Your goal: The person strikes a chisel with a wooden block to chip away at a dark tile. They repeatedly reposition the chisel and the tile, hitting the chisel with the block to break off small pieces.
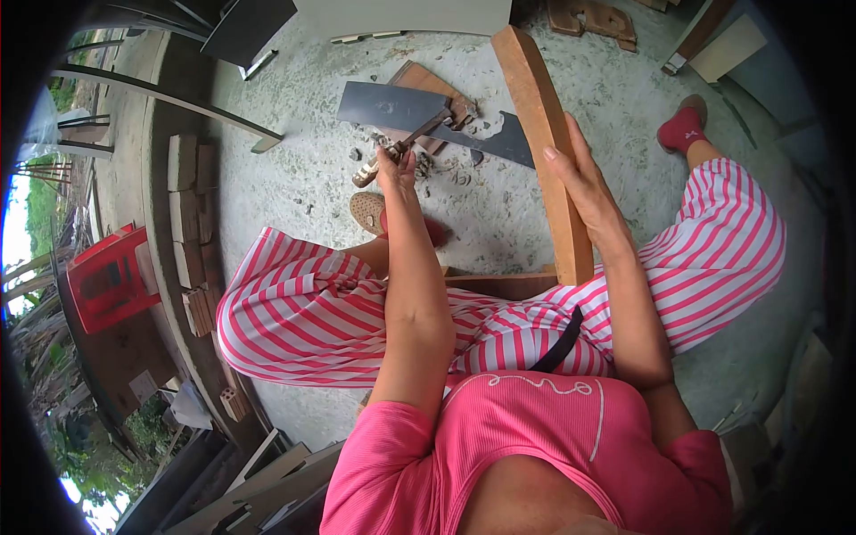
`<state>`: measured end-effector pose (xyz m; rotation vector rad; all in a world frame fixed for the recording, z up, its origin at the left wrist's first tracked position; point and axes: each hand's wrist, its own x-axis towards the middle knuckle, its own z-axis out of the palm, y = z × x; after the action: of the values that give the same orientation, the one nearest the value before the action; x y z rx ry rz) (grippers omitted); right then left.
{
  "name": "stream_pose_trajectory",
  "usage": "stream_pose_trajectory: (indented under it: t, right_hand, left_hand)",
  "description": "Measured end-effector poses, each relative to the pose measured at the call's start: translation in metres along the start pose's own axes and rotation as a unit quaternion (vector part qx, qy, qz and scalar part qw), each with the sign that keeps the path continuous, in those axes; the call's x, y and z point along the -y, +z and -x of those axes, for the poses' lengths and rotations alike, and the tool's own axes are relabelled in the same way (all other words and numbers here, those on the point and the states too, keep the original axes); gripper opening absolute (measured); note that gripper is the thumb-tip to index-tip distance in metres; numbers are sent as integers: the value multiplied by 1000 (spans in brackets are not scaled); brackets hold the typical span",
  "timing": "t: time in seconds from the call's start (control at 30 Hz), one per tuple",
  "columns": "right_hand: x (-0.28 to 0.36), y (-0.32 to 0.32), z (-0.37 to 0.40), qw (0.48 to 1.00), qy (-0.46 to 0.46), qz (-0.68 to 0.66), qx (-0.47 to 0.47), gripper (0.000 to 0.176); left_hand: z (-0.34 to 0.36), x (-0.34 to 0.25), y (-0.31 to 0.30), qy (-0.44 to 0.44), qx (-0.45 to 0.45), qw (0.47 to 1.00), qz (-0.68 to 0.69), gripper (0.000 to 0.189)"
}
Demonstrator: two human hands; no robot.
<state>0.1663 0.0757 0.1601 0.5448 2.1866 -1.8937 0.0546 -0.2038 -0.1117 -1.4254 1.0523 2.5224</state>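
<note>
"On your left, what does your left hand (pixel 397 169) have?"

"Your fingers are closed around a slim tool (pixel 421 134)."

"And to the right?"

"Your right hand (pixel 590 201) is clamped on the curved wooden piece (pixel 535 111), its near end at your lap. Farther left, a dark sheet (pixel 379 102) partly covers a brown board (pixel 417 78) on the floor (pixel 303 98)."
</note>
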Motion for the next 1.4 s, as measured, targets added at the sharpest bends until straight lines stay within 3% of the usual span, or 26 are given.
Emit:
stream_pose_trajectory:
  t: [0.2, 0.33, 0.4, 0.47, 0.53, 0.6, 0.67, 0.97, 1.33, 1.4]
  right_hand:
    - [0, 4, 1, 999, 20, -26, 3, 94]
    - [0, 3, 2, 1000, 26, 3, -6, 92]
    - [-4, 3, -1, 1000, 26, 3, -6, 92]
    - [-5, 5, -3, 1000, 25, 1, -5, 92]
    - [-4, 7, -2, 1000, 19, -13, 4, 91]
    - [-6, 8, -2, 1000, 7, -2, 0, 93]
    - [-6, 9, -2, 1000, -6, 10, -5, 96]
    - [-8, 9, -2, 1000, -2, 12, -4, 98]
    - [-5, 14, -2, 1000, 2, 27, 5, 96]
    - [4, 17, -6, 999, -21, 42, 4, 96]
  left_hand:
    - [14, -16, 19, -34, -19, 999, -5, 45]
    - [60, -30, 59, 64, 2, 997, -29, 37]
    - [76, -40, 74, 266, 52, 948, -166, 45]
    - [85, -45, 85, 279, 59, 944, -168, 47]
    - [97, -39, 96, 360, 67, 914, -178, 34]
    - [88, -32, 94, 359, 73, 911, -187, 36]
    - [70, -21, 87, 448, 74, 852, -262, 40]
    - [119, -26, 110, 479, 68, 813, -325, 38]
    - [114, -18, 109, 505, 107, 771, -373, 43]
    - [114, -15, 111, 539, 101, 723, -421, 41]
